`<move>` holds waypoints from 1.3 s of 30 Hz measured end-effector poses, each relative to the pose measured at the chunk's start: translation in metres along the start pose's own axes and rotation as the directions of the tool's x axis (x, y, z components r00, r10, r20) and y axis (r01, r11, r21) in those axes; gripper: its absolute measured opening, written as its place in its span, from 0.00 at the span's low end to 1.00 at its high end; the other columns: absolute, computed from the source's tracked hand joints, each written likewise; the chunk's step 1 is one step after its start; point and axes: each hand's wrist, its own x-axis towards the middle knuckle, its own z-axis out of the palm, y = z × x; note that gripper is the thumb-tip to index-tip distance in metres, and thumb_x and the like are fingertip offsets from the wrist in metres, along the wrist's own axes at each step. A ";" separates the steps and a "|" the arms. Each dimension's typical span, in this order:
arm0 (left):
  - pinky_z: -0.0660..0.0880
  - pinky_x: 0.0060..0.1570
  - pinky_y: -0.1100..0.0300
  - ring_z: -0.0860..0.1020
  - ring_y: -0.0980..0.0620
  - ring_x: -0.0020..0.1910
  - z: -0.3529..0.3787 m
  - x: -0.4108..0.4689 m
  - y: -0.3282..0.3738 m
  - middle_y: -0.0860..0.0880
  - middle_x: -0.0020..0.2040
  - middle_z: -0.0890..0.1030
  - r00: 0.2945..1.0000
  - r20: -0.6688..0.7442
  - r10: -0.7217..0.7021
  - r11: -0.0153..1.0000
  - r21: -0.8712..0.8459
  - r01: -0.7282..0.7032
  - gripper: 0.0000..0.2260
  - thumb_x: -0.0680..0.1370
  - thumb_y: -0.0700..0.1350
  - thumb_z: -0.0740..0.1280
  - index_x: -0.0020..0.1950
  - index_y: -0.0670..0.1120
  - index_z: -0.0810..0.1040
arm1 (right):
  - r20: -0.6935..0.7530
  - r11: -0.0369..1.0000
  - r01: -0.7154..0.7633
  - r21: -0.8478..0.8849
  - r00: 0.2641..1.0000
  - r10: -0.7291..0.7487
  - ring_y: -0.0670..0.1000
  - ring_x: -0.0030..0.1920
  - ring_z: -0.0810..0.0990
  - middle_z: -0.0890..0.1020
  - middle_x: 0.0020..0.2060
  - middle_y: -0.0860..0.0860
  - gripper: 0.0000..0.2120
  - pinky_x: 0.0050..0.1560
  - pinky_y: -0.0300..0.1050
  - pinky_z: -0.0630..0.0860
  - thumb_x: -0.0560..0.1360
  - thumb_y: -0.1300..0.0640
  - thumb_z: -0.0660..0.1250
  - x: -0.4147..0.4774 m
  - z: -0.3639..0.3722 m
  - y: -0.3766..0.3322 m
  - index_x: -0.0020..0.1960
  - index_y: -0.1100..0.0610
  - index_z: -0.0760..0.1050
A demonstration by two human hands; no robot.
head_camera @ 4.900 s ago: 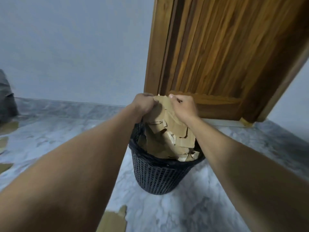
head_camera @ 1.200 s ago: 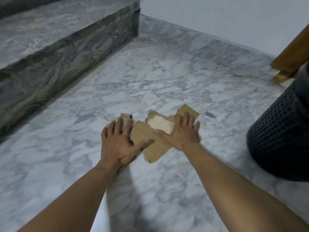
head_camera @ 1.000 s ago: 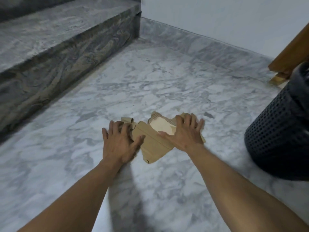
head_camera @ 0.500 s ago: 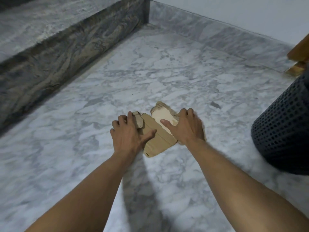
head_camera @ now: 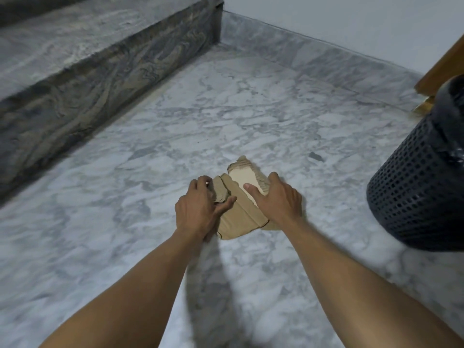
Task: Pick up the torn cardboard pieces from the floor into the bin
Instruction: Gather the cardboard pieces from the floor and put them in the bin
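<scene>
A small pile of torn brown cardboard pieces (head_camera: 238,212) lies on the grey marble floor in the middle of the view, overlapping one another. My left hand (head_camera: 198,209) curls around the pile's left side, thumb on top. My right hand (head_camera: 276,199) grips the right side, thumb across the pale top piece. Both hands press the pieces together against the floor. The black mesh bin (head_camera: 421,187) stands at the right edge, about a forearm's length from the pile; its inside is hidden.
A dark marble step (head_camera: 82,59) rises along the left. A grey skirting and pale wall (head_camera: 351,23) run across the back. A wooden door frame's foot (head_camera: 437,76) shows behind the bin.
Earlier both hands held cardboard over the bin. Since a second ago the flat, spread hands have slid inward and curled, bunching the floor pieces into a tighter pile.
</scene>
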 end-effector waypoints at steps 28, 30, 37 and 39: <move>0.72 0.52 0.54 0.76 0.44 0.60 -0.015 -0.010 0.046 0.48 0.65 0.76 0.927 0.097 0.363 0.927 -0.134 -0.349 0.17 0.84 0.52 0.56 0.70 0.53 0.74 | -0.034 0.850 -0.177 0.496 0.974 0.223 0.53 0.39 0.82 0.81 0.33 0.47 0.21 0.37 0.49 0.72 0.67 0.35 0.73 -0.056 -0.063 0.026 0.34 0.52 0.74; 0.73 0.57 0.51 0.75 0.42 0.63 -0.011 -0.022 0.023 0.46 0.67 0.76 0.894 0.133 0.428 0.903 -0.092 -0.419 0.18 0.84 0.51 0.56 0.72 0.50 0.74 | -0.001 0.877 -0.187 0.443 0.978 0.210 0.52 0.38 0.80 0.80 0.32 0.45 0.21 0.35 0.48 0.71 0.69 0.36 0.74 -0.066 -0.056 0.029 0.33 0.51 0.72; 0.66 0.64 0.46 0.69 0.41 0.68 0.014 -0.078 -0.026 0.46 0.72 0.72 0.782 0.259 0.567 0.744 0.247 -0.621 0.33 0.79 0.70 0.54 0.74 0.50 0.70 | 0.076 0.931 -0.231 0.283 0.973 0.218 0.55 0.40 0.81 0.81 0.35 0.50 0.21 0.36 0.48 0.72 0.71 0.35 0.73 -0.093 -0.043 0.059 0.35 0.50 0.72; 0.69 0.56 0.47 0.72 0.41 0.59 0.015 -0.077 -0.021 0.46 0.66 0.75 0.771 0.229 0.594 0.713 0.293 -0.637 0.28 0.79 0.68 0.55 0.70 0.51 0.72 | 0.055 0.926 -0.249 0.285 0.968 0.243 0.55 0.39 0.81 0.80 0.34 0.49 0.21 0.35 0.47 0.70 0.70 0.35 0.73 -0.095 -0.045 0.067 0.35 0.51 0.72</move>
